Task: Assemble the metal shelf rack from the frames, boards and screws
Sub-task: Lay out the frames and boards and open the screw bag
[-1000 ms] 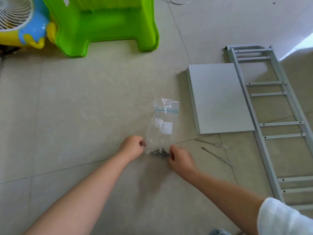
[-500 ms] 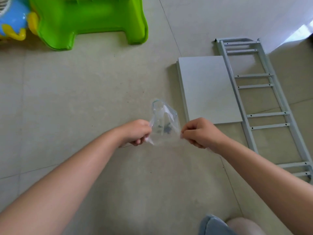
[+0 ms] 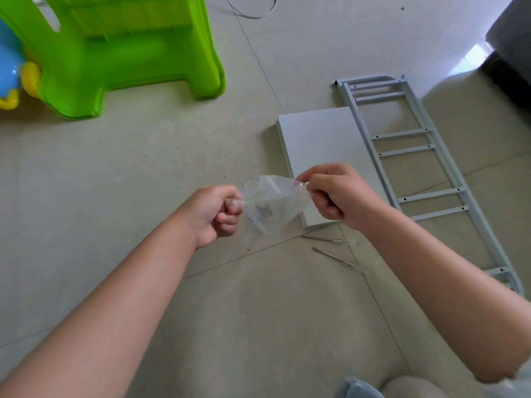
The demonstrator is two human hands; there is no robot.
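Bag (image 3: 270, 205) now off the floor, our hands, left (image 3: 217, 215) and right (image 3: 334, 193), each pinching an edge; screws (image 3: 263, 210) nearly out.

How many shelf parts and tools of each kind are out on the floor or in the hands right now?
Ladder-shaped metal frame: 1
Grey board: 1, though more may be stacked beneath it
Clear bag of screws, pinched by the left hand and right hand: 1
Thin screwdrivers on the floor: 2
Total: 5

Boards (image 3: 321, 150) lie left of frame (image 3: 413, 168), touching it.
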